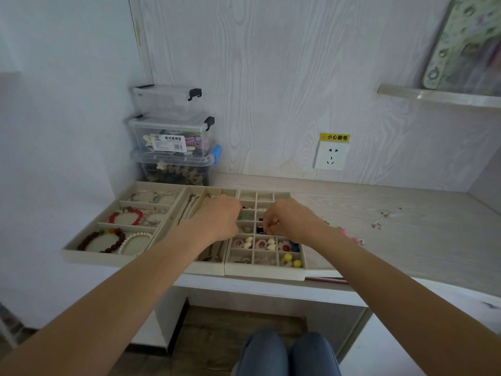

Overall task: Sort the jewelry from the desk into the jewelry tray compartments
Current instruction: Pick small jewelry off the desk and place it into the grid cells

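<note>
A person is sitting at a pale desk [379,202] with both hands working over a row of beige jewelry trays [265,272] at its left end. The right hand [291,221] is hovering over the small-cell grid, fingers curled and its fingertips [267,229] pinched together above a middle cell; it seems to be holding a tiny piece, though the piece is too small to make out. The left hand [219,218] is lying knuckles-up across the necklace slots, fingers bent down at the grid's left edge; whether it is gripping anything cannot be told. Beads [292,260], rings and ear studs are filling the near cells, while a red bracelet [126,215], a dark bead bracelet [104,241] and a pearl strand [135,238] are lying in the wide left tray. Unsorted pieces are waiting on the desk: a pink item [351,236] just right of the trays and small earrings [382,218] farther right. Clear storage boxes [170,137] are stacked behind the trays. The risk from here is a misplaced drop: the cells are narrow and crowded, so a piece released from any height could be bouncing into a neighbouring cell, and the left wrist, lying over the chains, could be snagging one as it lifts.
</note>
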`<state>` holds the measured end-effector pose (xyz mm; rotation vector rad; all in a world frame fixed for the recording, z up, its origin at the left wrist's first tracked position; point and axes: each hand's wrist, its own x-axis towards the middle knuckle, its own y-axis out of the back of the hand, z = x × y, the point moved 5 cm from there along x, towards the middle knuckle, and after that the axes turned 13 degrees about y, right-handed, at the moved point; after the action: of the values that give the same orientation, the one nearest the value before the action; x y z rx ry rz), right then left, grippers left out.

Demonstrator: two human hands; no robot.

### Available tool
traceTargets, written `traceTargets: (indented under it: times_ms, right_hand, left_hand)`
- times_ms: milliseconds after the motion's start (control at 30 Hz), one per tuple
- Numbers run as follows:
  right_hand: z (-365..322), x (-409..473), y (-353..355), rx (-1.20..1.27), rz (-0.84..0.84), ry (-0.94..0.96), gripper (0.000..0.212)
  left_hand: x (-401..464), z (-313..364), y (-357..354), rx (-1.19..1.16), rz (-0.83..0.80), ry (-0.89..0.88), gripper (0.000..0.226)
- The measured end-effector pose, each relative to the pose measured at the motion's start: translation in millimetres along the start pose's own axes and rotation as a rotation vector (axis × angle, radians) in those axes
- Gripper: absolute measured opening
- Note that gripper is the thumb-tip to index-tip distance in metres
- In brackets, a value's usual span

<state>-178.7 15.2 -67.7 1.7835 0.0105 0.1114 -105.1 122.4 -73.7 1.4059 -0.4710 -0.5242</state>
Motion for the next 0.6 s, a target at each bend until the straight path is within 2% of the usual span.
traceTargets:
  times_ms: [600]
  right_hand:
    - [-0.7, 8.3, -7.5, -0.131, -0.022, -0.12, 0.015]
  left_hand:
    - [-4.1, -4.8, 0.8, -0.008, -0.049, 0.013, 0.041]
